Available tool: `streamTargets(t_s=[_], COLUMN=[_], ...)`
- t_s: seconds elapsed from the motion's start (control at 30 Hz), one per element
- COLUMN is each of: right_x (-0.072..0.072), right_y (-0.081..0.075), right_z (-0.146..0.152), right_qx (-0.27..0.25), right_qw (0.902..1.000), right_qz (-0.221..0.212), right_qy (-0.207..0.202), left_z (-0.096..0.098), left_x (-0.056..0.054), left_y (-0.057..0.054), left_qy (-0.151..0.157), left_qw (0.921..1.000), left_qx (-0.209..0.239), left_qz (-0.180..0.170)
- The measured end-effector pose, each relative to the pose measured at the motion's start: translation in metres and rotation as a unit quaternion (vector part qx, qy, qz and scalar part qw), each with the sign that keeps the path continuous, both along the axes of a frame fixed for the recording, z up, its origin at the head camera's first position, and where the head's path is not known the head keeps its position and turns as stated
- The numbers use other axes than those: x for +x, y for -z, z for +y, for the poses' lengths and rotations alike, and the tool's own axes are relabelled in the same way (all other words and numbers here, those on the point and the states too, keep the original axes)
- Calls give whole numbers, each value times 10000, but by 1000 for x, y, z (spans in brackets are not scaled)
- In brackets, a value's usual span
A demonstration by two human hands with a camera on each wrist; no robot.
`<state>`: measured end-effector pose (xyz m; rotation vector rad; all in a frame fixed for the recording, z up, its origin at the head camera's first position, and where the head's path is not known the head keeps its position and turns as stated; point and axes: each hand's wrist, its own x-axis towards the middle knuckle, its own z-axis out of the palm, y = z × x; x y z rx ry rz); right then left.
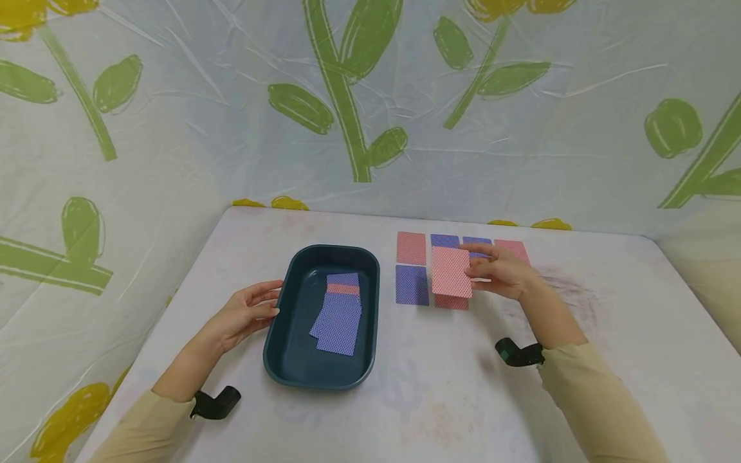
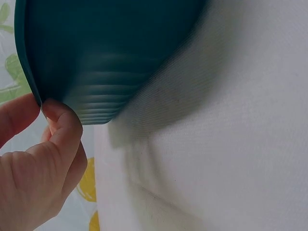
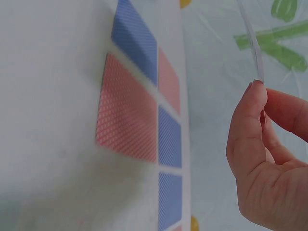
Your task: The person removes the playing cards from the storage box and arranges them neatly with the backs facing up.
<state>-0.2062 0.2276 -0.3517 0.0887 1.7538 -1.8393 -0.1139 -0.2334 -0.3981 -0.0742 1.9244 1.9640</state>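
My left hand pinches the left rim of a dark teal tray between thumb and fingers, seen closely in the left wrist view. Inside it lies a loose overlapping pile of playing cards, mostly blue-backed with a red strip showing. Over on the right, my right hand holds a red-backed playing card by its edge, raised above the table. In the right wrist view this card appears nearly edge-on. Beneath it, a red card lies partly hidden in the head view.
Cards lie face down in two rows on the white table. The back row has a red card, two blue ones and another red card; a blue card is at the front left. A flowered sheet hangs behind.
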Motion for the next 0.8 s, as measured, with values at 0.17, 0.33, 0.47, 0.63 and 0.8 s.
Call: streamTargets(t_s=[0.17,0.33,0.47,0.63,0.8], right_x=[0,1,1,1,1], right_y=[9,16,23,30,36], right_z=[24,38,46,54,59], right_qx=[104,594,1086,1228,1146], right_qw=[9999,9982,9940,9923,9930], right_qz=[-89,-102,-119,-165,-282], right_qy=[26,-24,-72,-48,76], left_z=[0,0,0,0,0], left_x=[-1,-1,0,0,0], left_y=[0,1,1,0,0], left_qy=[33,5,-10,-26,-35], left_qw=[10000,10000,10000,10000,9999], left_qx=[26,21,38,55,112], left_qz=[8,-7,-4,-18,-33])
